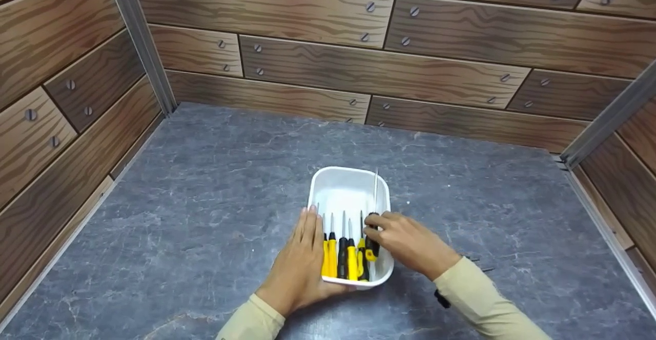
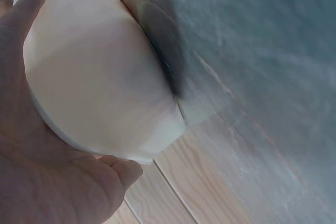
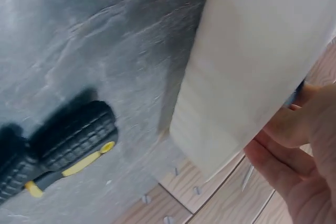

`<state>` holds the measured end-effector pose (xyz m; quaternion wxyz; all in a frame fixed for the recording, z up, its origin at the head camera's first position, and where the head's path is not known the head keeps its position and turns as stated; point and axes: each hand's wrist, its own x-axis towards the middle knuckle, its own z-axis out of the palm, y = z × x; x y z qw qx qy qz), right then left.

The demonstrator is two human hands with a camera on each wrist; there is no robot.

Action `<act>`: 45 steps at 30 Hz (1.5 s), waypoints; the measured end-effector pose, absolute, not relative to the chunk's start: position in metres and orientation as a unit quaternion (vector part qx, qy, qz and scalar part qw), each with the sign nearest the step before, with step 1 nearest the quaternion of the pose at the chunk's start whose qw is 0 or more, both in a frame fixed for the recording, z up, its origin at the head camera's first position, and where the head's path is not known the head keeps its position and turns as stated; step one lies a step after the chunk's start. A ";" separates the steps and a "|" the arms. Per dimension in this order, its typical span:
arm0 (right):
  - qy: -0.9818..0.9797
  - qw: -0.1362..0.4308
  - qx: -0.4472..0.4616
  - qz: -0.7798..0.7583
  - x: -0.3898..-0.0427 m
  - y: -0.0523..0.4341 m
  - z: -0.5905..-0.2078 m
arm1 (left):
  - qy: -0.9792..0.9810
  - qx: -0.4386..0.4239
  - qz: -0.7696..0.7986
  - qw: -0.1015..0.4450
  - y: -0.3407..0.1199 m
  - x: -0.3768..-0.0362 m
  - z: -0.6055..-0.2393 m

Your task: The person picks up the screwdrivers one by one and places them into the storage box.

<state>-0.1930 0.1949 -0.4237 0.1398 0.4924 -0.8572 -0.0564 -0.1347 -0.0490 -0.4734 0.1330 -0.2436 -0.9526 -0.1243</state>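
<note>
A white plastic container (image 1: 341, 176) stands on the tabletop with several yellow and black screwdrivers (image 1: 332, 255) lined up inside, shafts pointing away. My left hand (image 1: 297, 260) grips it at the near left corner, fingers along the left wall and thumb across the near end. In the left wrist view that hand spans the container's outer wall (image 2: 100, 72). With its fingertips, my right hand (image 1: 410, 237) pinches a black-and-yellow screwdriver (image 1: 372, 250) at the right end of the row, by the right wall. Its long shaft slants up over the container's far part.
Beside the container, black screwdrivers with yellow parts (image 3: 79, 140) lie on the tabletop; in the head view my right forearm mostly hides them, with thin shafts (image 1: 484, 269) poking out. Wood-patterned panels (image 1: 307, 58) enclose the grey marbled tabletop (image 1: 205, 201) at the back and sides.
</note>
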 end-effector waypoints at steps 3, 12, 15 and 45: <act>-0.854 0.123 0.500 -0.077 -0.191 0.186 -0.425 | -0.954 -0.243 -0.122 0.127 -0.050 -0.134 -0.474; -0.867 0.106 0.478 -0.096 -0.185 0.171 -0.424 | -0.957 -0.241 -0.110 0.118 -0.049 -0.134 -0.471; -0.872 0.092 0.473 -0.089 -0.184 0.168 -0.424 | -0.957 -0.241 -0.107 0.119 -0.049 -0.134 -0.471; -0.878 0.054 0.469 -0.085 -0.182 0.161 -0.425 | -0.957 -0.240 -0.117 0.115 -0.049 -0.135 -0.473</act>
